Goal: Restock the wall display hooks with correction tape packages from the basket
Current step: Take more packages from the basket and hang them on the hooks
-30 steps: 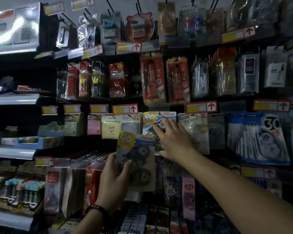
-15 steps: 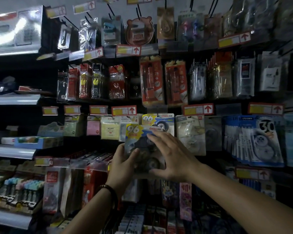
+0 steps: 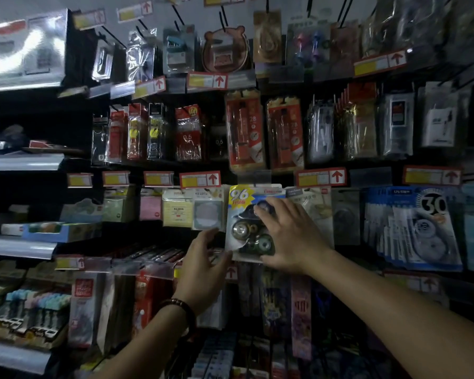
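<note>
Head view showed a dark wall display (image 3: 282,170) hung with stationery packs, a stack of blue "30" correction tape cards (image 3: 411,228) at its right. In the middle row, just right of a pale yellow sticky-note pack (image 3: 177,209), sat the blue-and-yellow "96" correction tape package (image 3: 244,214); its hook was hidden. The right hand (image 3: 290,236) pressed its front, fingers (image 3: 268,212) spread straight, released. The left hand (image 3: 203,272), fingers loose, touched its lower left corner by the thumb.
</note>
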`<state>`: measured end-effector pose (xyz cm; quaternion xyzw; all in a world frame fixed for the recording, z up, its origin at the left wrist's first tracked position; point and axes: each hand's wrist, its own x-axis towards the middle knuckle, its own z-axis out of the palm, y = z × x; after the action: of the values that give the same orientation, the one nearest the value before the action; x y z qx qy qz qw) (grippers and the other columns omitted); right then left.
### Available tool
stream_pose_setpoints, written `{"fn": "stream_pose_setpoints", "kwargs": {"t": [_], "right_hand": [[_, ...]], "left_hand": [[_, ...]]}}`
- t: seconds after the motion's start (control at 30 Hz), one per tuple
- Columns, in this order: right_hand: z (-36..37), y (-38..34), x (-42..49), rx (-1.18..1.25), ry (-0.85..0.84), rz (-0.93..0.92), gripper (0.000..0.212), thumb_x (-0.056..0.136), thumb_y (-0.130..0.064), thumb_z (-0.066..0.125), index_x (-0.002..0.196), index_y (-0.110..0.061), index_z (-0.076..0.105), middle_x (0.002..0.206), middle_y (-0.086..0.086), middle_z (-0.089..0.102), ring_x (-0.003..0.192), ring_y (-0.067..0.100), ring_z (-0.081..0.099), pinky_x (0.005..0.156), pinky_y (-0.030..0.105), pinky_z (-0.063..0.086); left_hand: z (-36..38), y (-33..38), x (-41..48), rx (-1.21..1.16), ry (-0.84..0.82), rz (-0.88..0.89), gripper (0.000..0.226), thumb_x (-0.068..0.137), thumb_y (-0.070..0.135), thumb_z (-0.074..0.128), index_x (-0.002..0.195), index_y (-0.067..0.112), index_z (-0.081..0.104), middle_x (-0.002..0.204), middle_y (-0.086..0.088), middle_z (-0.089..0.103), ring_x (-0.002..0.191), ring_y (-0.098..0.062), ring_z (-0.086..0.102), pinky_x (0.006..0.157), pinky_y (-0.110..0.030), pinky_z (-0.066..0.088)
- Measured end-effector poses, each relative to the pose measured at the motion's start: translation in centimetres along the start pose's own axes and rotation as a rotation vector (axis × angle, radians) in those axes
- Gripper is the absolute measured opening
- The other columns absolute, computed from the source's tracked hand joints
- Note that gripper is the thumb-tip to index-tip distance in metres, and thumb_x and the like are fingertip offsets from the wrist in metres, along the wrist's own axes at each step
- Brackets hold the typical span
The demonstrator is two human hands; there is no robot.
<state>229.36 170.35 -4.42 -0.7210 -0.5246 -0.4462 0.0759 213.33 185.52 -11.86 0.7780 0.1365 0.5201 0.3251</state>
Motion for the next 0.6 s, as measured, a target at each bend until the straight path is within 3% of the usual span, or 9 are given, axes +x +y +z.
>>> {"fn": "stream_pose_setpoints", "kwargs": {"t": [0.1, 0.17, 0.23, 0.33, 0.47, 0.6], "right_hand": [[0.0, 0.3, 0.9, -0.072, -0.033, 0.009, 0.117, 0.067, -0.064, 0.079, 0.162, -0.017, 0.031, 0.162, 0.018, 0.032, 0.148, 0.037, 0.031, 0.121, 0.052, 0.032], [-0.1, 0.3, 1.3, -0.096, -0.042, 0.002, 0.115, 0.070, -0.060, 0.079, 0.163, -0.017, 0.028, 0.166, 0.018, 0.027, 0.151, 0.037, 0.028, 0.121, 0.052, 0.031], [-0.2, 0.2, 1.6, -0.092, -0.055, 0.015, 0.114, 0.074, -0.061, 0.077, 0.165, -0.019, 0.022, 0.168, 0.016, 0.022, 0.153, 0.036, 0.023, 0.122, 0.053, 0.027], [-0.1, 0.0, 1.9, -0.075, -0.061, 0.031, 0.114, 0.073, -0.068, 0.073, 0.164, -0.019, 0.024, 0.166, 0.014, 0.025, 0.152, 0.034, 0.022, 0.123, 0.052, 0.027], [-0.6, -0.2, 1.8, -0.030, -0.054, 0.038, 0.114, 0.068, -0.077, 0.066, 0.161, -0.020, 0.031, 0.162, 0.011, 0.030, 0.149, 0.032, 0.025, 0.121, 0.051, 0.028], [-1.2, -0.1, 1.8, -0.014, -0.075, 0.033, 0.114, 0.072, -0.074, 0.066, 0.164, -0.022, 0.022, 0.167, 0.011, 0.022, 0.152, 0.031, 0.018, 0.124, 0.050, 0.020]], "left_hand": [[0.0, 0.8, 0.0, 0.168, -0.056, 0.130, 0.056, 0.096, 0.030, 0.072, 0.148, 0.029, 0.050, 0.150, 0.007, 0.051, 0.137, -0.012, 0.053, 0.114, -0.031, 0.045], [0.1, 1.3, -0.1, 0.237, -0.135, 0.151, 0.063, 0.097, 0.029, 0.071, 0.154, 0.031, 0.044, 0.164, 0.007, 0.038, 0.150, -0.013, 0.039, 0.119, -0.026, 0.037], [0.2, 1.6, 0.0, 0.293, -0.189, 0.152, 0.069, 0.098, 0.032, 0.070, 0.159, 0.036, 0.036, 0.173, 0.009, 0.020, 0.158, -0.012, 0.025, 0.124, -0.030, 0.031], [0.6, 1.9, 0.1, 0.334, -0.230, 0.189, 0.074, 0.098, 0.031, 0.070, 0.160, 0.040, 0.031, 0.175, 0.011, 0.010, 0.161, -0.011, 0.012, 0.129, -0.036, 0.023], [1.0, 2.5, 0.0, 0.383, -0.272, 0.217, 0.074, 0.100, 0.034, 0.068, 0.161, 0.038, 0.028, 0.175, 0.011, 0.009, 0.161, -0.013, 0.009, 0.126, -0.034, 0.020], [1.0, 2.9, -0.2, 0.444, -0.293, 0.219, 0.071, 0.100, 0.037, 0.066, 0.160, 0.038, 0.028, 0.175, 0.009, 0.001, 0.161, -0.018, 0.006, 0.125, -0.038, 0.020]]}}
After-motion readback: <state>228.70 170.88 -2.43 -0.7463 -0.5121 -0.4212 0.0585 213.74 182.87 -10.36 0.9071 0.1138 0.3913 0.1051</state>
